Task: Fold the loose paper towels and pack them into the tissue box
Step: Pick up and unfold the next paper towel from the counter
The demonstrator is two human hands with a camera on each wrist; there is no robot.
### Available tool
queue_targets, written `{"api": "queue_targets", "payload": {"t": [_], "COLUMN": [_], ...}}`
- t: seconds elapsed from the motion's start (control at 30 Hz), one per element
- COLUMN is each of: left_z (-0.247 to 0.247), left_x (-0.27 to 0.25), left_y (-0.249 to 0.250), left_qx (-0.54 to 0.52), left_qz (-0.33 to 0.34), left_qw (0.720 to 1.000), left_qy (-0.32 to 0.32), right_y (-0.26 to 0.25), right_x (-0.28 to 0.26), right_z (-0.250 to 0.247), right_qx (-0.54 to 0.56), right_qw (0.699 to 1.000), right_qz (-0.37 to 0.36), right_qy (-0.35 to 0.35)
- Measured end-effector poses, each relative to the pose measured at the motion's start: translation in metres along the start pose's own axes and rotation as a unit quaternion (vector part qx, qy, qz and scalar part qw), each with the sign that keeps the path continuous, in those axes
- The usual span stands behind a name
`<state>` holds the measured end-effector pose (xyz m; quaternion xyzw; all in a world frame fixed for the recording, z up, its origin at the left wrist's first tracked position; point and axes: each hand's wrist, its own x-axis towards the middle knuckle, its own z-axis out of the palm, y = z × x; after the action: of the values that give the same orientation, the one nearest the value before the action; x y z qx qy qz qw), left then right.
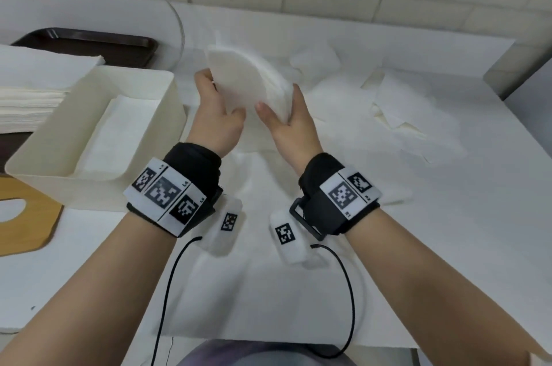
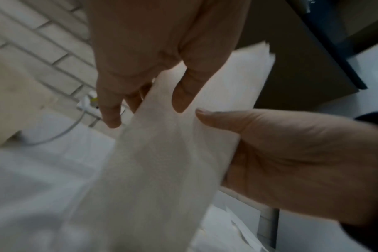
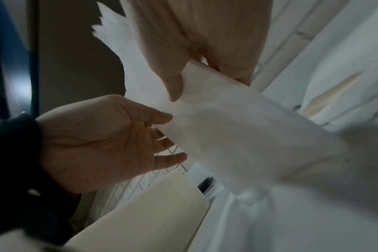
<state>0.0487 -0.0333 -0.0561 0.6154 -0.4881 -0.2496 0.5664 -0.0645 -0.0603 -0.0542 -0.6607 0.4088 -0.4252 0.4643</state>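
Both hands hold a folded paper towel (image 1: 251, 82) up off the desk (image 1: 448, 216), which looks meant to let the fold be squared in the air where both sides can be reached. The left hand (image 1: 216, 115) has its grip on the towel's left edge, thumb in front and fingers behind, and the right hand (image 1: 288, 119) grasps the lower right edge the same way, so the sheet stays taut between them rather than drooping. The towel tilts back, its upper edge curving away toward the wall. The tissue box (image 1: 143, 85) sits open just left of the hands, near enough that the towel can go straight in; a flat towel already lies on its floor. More loose paper towels (image 1: 403, 109) lie crumpled on the desk to the right, probably waiting their turn. A wooden lid (image 1: 27, 216) lies beside the box, off so the opening stays free.
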Motion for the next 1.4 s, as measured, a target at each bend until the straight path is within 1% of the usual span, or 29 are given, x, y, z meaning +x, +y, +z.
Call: {"api": "queue_targets", "payload": {"t": [0.07, 0.13, 0.23, 0.33, 0.5, 0.63, 0.7, 0.77, 0.83, 0.87, 0.93, 1.0, 1.07, 1.13, 1.17, 1.23, 1.27, 1.3, 1.37, 1.4], "left_z": [0.002, 0.005, 0.007, 0.005, 0.007, 0.008, 0.007, 0.007, 0.007, 0.007, 0.005, 0.005, 0.005, 0.007, 0.007, 0.007, 0.006, 0.006, 0.004, 0.003], "left_x": [-0.002, -0.003, -0.002, -0.001, -0.002, 0.000, 0.000, 0.000, 0.001, 0.001, 0.002, 0.001, -0.001, -0.002, -0.002, -0.003, -0.003, -0.003, -0.003, -0.003], "left_y": [-0.006, -0.007, -0.003, 0.001, -0.007, -0.011, -0.012, -0.010, -0.009, -0.009, -0.011, -0.012, -0.013, -0.014, -0.015, -0.015, -0.015, -0.015, -0.011, -0.010], "left_qx": [-0.018, -0.035, -0.031, -0.050, -0.040, -0.052, -0.064, -0.065, -0.064, -0.063, -0.058, -0.062, -0.068, -0.078, -0.084, -0.099, -0.110, -0.122, -0.148, -0.167], "left_qz": [-0.049, -0.077, -0.058, -0.023, -0.006, -0.004, -0.020, -0.037, -0.042, -0.043, -0.047, -0.046, -0.046, -0.048, -0.050, -0.057, -0.060, -0.064, -0.077, -0.091], "left_qw": [0.998, 0.996, 0.998, 0.998, 0.999, 0.998, 0.997, 0.997, 0.997, 0.997, 0.997, 0.996, 0.996, 0.995, 0.994, 0.992, 0.990, 0.989, 0.984, 0.979], "left_qy": [-0.022, -0.031, -0.003, 0.027, -0.005, 0.025, 0.022, 0.010, 0.012, 0.019, 0.032, 0.034, 0.037, 0.045, 0.048, 0.053, 0.056, 0.060, 0.067, 0.072], "right_y": [0.004, 0.004, -0.002, -0.007, -0.005, 0.000, 0.004, 0.006, 0.005, 0.003, -0.004, -0.014, -0.023, -0.027, -0.029, -0.028, -0.026, -0.024, -0.019, -0.015], "right_x": [0.002, 0.005, 0.010, 0.014, 0.012, 0.011, 0.011, 0.011, 0.012, 0.012, 0.013, 0.016, 0.022, 0.025, 0.024, 0.021, 0.021, 0.020, 0.016, 0.015], "right_z": [0.003, 0.007, 0.009, 0.007, 0.010, 0.010, 0.009, 0.008, 0.009, 0.009, 0.007, 0.002, -0.005, -0.009, -0.011, -0.011, -0.011, -0.012, -0.012, -0.012], "right_qx": [0.026, 0.066, 0.097, 0.098, 0.083, 0.088, 0.084, 0.075, 0.062, 0.052, 0.019, -0.037, -0.120, -0.188, -0.204, -0.197, -0.175, -0.140, -0.083, -0.077], "right_qw": [0.999, 0.997, 0.994, 0.994, 0.996, 0.996, 0.995, 0.995, 0.996, 0.998, 0.997, 0.987, 0.974, 0.962, 0.958, 0.956, 0.961, 0.973, 0.993, 0.996], "right_qz": [0.021, 0.033, 0.031, 0.002, 0.018, 0.023, 0.042, 0.040, 0.016, -0.003, -0.069, -0.142, -0.183, -0.194, -0.198, -0.213, -0.208, -0.181, -0.085, -0.040], "right_qy": [0.003, 0.019, 0.044, 0.058, -0.014, -0.014, -0.022, -0.045, -0.058, -0.047, 0.015, 0.063, 0.058, 0.037, 0.037, 0.047, 0.048, 0.042, 0.002, -0.031]}}
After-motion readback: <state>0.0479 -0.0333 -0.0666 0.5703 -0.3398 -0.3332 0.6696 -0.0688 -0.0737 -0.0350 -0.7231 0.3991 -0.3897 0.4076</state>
